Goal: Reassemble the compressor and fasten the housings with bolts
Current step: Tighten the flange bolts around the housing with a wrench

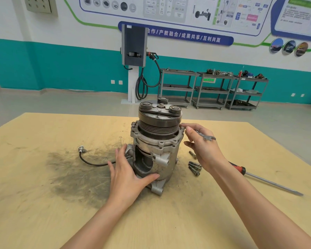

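Workbench [43,203]: compressor [156,141] upright; left hand [127,175] spread against housing; right hand [203,146] pinches bolt [182,128], wrench [206,136] tucked in fingers.

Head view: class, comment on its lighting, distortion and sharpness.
Head view: lighting is even and soft, with only faint shadows under the compressor; wide-angle distortion bends the table edges and tilts the wall; the wall posters are blurred; the screwdriver tip smears near the edge.
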